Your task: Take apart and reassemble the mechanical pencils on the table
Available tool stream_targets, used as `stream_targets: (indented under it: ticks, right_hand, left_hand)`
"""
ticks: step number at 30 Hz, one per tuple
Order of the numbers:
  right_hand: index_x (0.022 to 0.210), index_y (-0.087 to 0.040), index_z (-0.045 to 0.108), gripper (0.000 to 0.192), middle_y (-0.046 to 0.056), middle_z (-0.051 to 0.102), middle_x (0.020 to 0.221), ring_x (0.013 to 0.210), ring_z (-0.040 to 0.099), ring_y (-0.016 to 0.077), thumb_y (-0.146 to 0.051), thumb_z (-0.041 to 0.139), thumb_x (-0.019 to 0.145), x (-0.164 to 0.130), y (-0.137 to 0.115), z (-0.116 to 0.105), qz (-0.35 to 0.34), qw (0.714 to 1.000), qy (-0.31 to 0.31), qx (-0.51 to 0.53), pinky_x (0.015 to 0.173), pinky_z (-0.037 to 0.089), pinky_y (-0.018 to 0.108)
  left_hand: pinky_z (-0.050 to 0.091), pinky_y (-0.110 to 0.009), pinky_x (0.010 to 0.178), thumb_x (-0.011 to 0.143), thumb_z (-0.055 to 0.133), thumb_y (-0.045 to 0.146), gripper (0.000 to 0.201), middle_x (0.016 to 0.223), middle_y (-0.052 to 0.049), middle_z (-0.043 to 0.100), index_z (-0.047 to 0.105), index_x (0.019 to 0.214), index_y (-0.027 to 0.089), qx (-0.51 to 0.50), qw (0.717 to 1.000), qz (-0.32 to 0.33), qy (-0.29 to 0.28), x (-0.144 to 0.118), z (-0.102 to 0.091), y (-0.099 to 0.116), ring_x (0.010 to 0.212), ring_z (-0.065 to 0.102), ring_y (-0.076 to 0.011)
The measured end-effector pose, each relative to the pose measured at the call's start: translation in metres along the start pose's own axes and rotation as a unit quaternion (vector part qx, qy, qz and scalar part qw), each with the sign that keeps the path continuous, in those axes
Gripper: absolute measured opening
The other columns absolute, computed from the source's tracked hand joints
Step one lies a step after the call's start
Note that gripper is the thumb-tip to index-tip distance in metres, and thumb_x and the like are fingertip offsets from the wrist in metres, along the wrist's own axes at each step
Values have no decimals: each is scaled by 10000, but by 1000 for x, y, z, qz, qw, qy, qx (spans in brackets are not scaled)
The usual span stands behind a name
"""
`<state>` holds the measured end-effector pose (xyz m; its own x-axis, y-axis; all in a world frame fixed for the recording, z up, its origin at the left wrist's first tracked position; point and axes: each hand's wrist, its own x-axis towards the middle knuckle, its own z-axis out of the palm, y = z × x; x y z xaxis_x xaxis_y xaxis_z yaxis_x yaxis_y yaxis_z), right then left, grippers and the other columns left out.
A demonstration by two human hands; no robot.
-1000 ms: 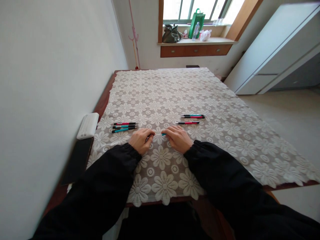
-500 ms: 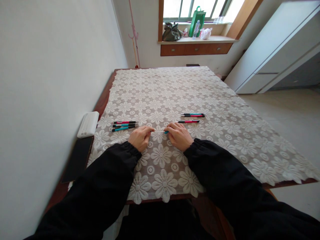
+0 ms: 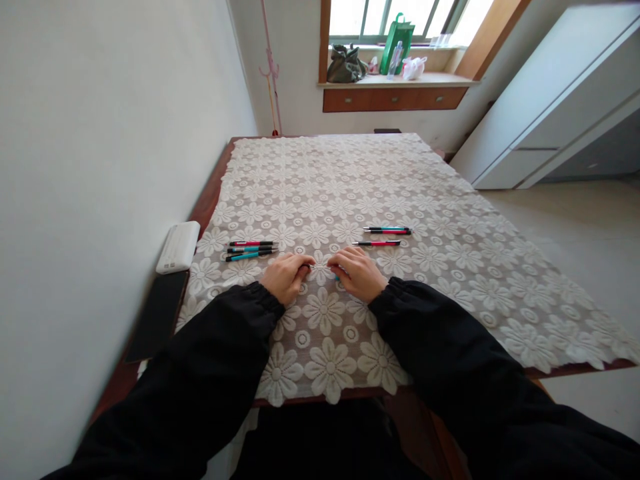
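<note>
Both my hands are close together, low over the near part of the cloth. My left hand point(image 3: 286, 277) is closed in a pinch on a small dark pen piece, mostly hidden by the fingers. My right hand point(image 3: 361, 273) pinches a thin whitish pen refill point(image 3: 321, 267), which bridges the short gap between the fingertips. Some blue of a pen barrel point(image 3: 338, 278) shows under the right fingers. Left of my left hand lie several pens, among them a red-and-black pen point(image 3: 253, 243) and a blue pen point(image 3: 250, 256). Beyond my right hand rest a red pen point(image 3: 377, 243) and a pair of pens point(image 3: 388, 231).
A lace flower tablecloth point(image 3: 330, 367) covers the dark wooden table. Along the left wall sit a white power-bank-like box point(image 3: 179, 247) and a dark flat phone-like object point(image 3: 157, 317). Bags and a bottle point(image 3: 395, 60) stand on the windowsill behind.
My left hand has shifted slightly right, narrowing the gap between the fingertips, so less of the refill shows. The blue piece now sits lower under my right fingers.
</note>
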<state>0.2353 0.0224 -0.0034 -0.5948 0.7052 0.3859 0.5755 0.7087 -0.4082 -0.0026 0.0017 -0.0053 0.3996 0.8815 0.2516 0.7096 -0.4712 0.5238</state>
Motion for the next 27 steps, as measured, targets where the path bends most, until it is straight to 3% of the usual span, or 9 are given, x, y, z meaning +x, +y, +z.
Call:
stream_targets:
  ticks: [5,13,17,27]
  right_hand:
    - [919,-214,628,105,55,690,935,942,580,228,-172,543,963,0,2,0,59,998,5,2,880,417,361]
    - [893,-212,628,91,43,687,895,907,569,223,-163,570,943,0,1,1,37,999,-15,-13,844,406,347]
    - [881,-213,623,74,37,692,888,904,576,220,-169,588,930,0,-1,0,41,999,-8,-14,842,405,347]
    - [821,-213,600,102,52,677,849,876,579,225,-161,565,901,1,-1,-4,58,998,7,-39,824,407,357]
  left_hand:
    - [491,-408,935,910,487,114,260,948,-28,745,649,1083,222,-7,999,-24,20,1,1,-3,978,652,-228]
    - [463,-428,1006,984,494,223,197,1097,-37,746,691,977,232,16,1000,23,4,2,-1,-2,1094,636,-229]
    - [460,-447,1019,933,638,342,122,1133,-39,742,695,960,237,20,999,43,-11,2,-1,-1,1111,635,-242]
    - [479,-456,981,840,660,218,19,1068,-50,738,673,853,224,29,999,17,21,0,-2,1,1074,644,-255]
